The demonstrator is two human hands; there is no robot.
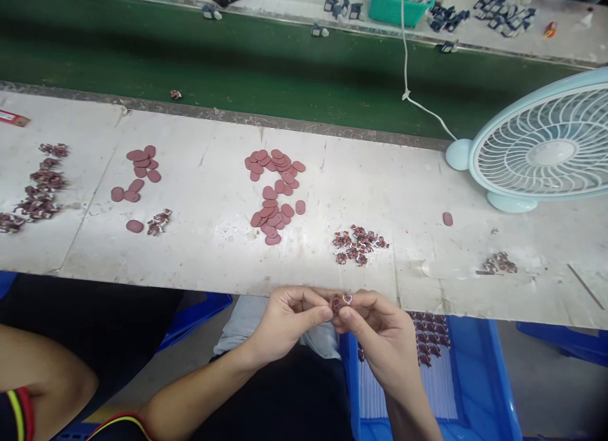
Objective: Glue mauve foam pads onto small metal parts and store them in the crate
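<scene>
Both my hands meet just off the front edge of the pale table (213,251), pinching one small dark-red and white figure (336,303) between them. My left hand (291,317) holds its left side between thumb and forefinger; my right hand (380,330) grips its right side, near a white curved part. The figure's details are too small to make out. Beyond my hands lies a pile of similar small figures (360,243). Flat reddish oval pieces (270,213) are spread further left and back.
A blue bin (494,377) with rows of figures on white strips sits below my right hand. A light-blue fan (551,153) stands at the right. Another person's arm (42,371) is at lower left. Further back are a green belt (285,80) and a teal basket (396,10).
</scene>
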